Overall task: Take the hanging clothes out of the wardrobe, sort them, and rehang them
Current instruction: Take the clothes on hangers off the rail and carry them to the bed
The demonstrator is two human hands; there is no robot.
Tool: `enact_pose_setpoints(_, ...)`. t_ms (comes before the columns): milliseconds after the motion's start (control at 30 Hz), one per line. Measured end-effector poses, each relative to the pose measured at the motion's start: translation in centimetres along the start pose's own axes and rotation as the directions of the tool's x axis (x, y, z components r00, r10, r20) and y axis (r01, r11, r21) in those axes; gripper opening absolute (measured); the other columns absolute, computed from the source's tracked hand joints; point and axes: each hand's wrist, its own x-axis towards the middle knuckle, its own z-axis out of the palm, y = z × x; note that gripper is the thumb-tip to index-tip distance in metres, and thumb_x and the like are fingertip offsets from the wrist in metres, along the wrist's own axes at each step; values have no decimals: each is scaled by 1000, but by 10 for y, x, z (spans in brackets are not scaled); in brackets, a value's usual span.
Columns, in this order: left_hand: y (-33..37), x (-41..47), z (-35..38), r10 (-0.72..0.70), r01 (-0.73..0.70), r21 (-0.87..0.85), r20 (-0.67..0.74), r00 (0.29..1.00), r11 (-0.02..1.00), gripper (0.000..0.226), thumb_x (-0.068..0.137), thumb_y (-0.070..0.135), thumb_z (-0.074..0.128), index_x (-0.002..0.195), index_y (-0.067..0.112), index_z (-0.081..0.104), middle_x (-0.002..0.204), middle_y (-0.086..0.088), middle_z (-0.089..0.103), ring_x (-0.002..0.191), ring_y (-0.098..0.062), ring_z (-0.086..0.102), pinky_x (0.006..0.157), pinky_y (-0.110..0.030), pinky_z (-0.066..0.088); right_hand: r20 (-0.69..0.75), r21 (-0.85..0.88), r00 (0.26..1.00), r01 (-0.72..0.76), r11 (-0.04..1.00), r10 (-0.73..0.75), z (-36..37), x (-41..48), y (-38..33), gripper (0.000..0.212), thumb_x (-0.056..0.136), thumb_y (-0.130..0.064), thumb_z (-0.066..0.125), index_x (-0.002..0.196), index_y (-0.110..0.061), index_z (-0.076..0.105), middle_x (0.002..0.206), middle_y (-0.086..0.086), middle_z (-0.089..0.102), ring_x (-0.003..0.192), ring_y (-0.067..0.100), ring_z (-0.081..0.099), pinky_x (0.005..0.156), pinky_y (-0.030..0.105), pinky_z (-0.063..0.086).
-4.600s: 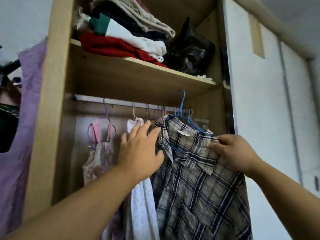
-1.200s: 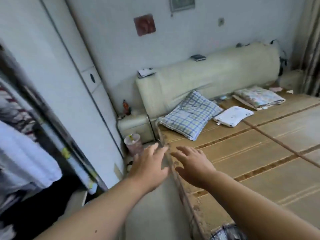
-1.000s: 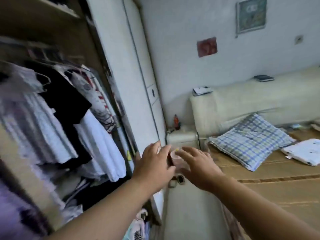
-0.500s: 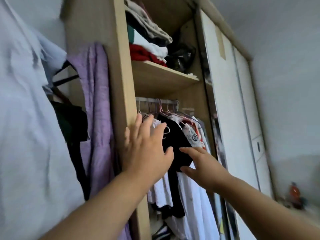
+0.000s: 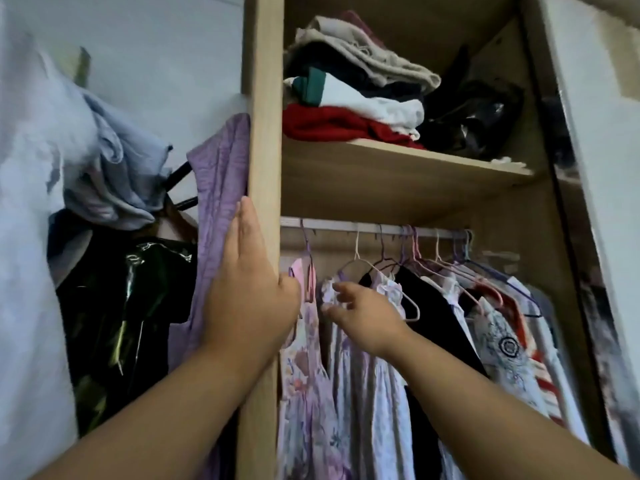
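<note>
Nearest, in the lower half of the frame, two bare forearms reach up from the bottom edge. The left hand [image 5: 249, 296] lies flat at centre left, fingers straight and pressed together against the front edge of the wardrobe's upright panel [image 5: 263, 133], with the thumb at the panel's inner side. The right hand [image 5: 360, 317], just right of centre, has its fingers loosely spread, thumb and forefinger apart, and its tips at the frilled shoulder of a pale lilac garment [image 5: 367, 393]; it has not closed on the cloth.

Left of that garment, beside the panel, hangs a floral purple dress [image 5: 304, 375]. To the right come a black garment [image 5: 433, 317] and a white printed top [image 5: 509, 344] with red stripes. All are on thin hangers on the rail [image 5: 363, 227] across the middle.

Outside the panel a plain purple garment [image 5: 218, 202] hangs down, with a shiny black bag [image 5: 131, 306] and light blue cloth [image 5: 114, 174] further left.

Above the rail, the shelf [image 5: 381, 174] carries folded clothes [image 5: 346, 91] and a dark bag [image 5: 478, 116].
</note>
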Motion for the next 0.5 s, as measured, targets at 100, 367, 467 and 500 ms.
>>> enact_pose_setpoints(100,-1,-1,3,20,-19,54,-25,999,998,96,74,15,58,151,24,1,156,-7,20,134,-30,36,97,-37,40,11,107,1000,4,994,-5,20,39,-14,55,93,-44,49,139,-15,42,130,10,58,118,25,55,100,36,43)
enact_pose_setpoints(367,-6,-3,6,57,-49,113,-67,996,992,97,74,19,59,150,31,0,154,3,23,132,-20,35,95,-29,36,37,178,995,-101,979,96,49,121,-29,57,94,-44,47,130,0,46,127,18,54,118,32,50,95,35,40)
enact_pose_setpoints(467,-9,-2,6,62,-55,109,-61,996,993,98,74,22,59,149,36,-3,155,7,22,132,-13,31,90,-20,27,102,195,986,-150,969,132,55,137,-21,47,91,-33,50,119,4,54,95,14,56,95,28,56,80,32,45)
enact_pose_setpoints(500,-9,-2,6,60,-54,104,-57,997,993,99,74,22,59,149,38,-4,155,8,21,132,-10,29,89,-18,26,117,217,982,-168,962,145,55,141,-20,41,89,-26,50,114,5,56,89,13,55,88,27,55,74,31,45)
